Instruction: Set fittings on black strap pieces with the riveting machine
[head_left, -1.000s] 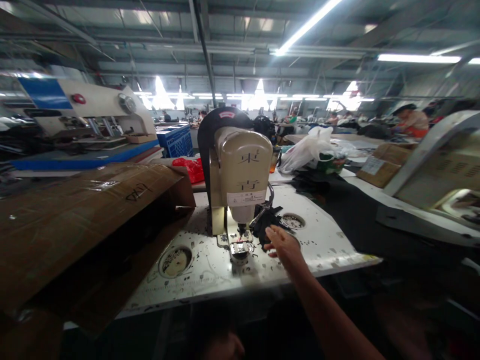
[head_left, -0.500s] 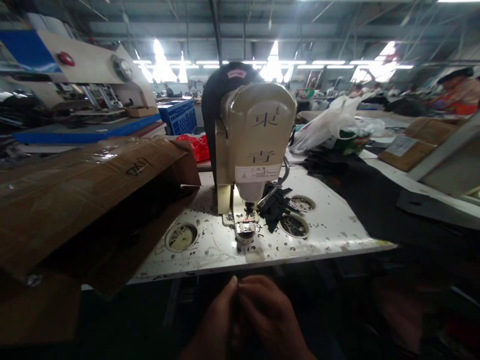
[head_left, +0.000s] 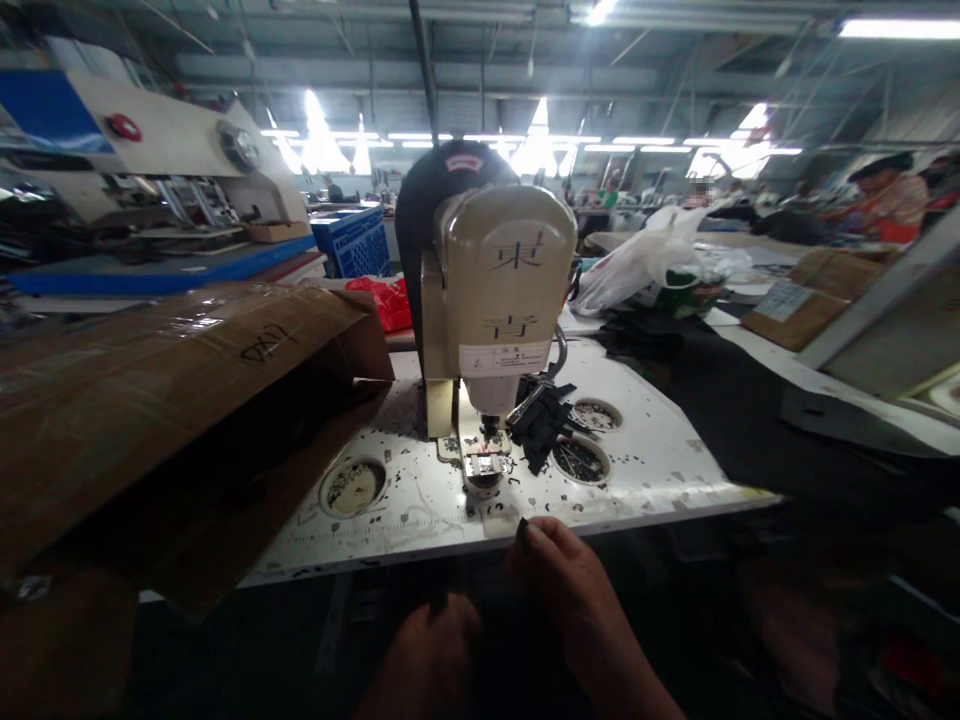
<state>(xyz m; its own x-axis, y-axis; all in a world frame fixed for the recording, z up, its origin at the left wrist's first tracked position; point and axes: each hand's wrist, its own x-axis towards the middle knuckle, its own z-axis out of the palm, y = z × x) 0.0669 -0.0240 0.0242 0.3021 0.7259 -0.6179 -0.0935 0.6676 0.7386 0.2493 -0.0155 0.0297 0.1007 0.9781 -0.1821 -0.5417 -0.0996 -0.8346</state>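
A beige sewing machine [head_left: 495, 290] stands on a white, speckled table [head_left: 652, 470], its lit needle area [head_left: 484, 462] near the front edge. A small heap of black strap pieces [head_left: 544, 420] lies just right of the needle. My right hand [head_left: 562, 585] is below the table's front edge, fingers pinched on the end of a small black piece [head_left: 520, 528]. My left hand [head_left: 431, 645] is lower and left of it, fingers curled; a dark piece seems to run between the two hands, but it is dim there.
A large open cardboard box [head_left: 172, 390] lies on its side at the left, overhanging the table. Round holes [head_left: 351, 487] are set in the tabletop. A white plastic bag [head_left: 645, 260], a blue crate [head_left: 358, 240] and other machines stand behind. People work at the far right.
One second ago my right hand reached to the black pieces beside the needle. It drew back to meet my left hand below the table edge. Now the hands have parted slightly.
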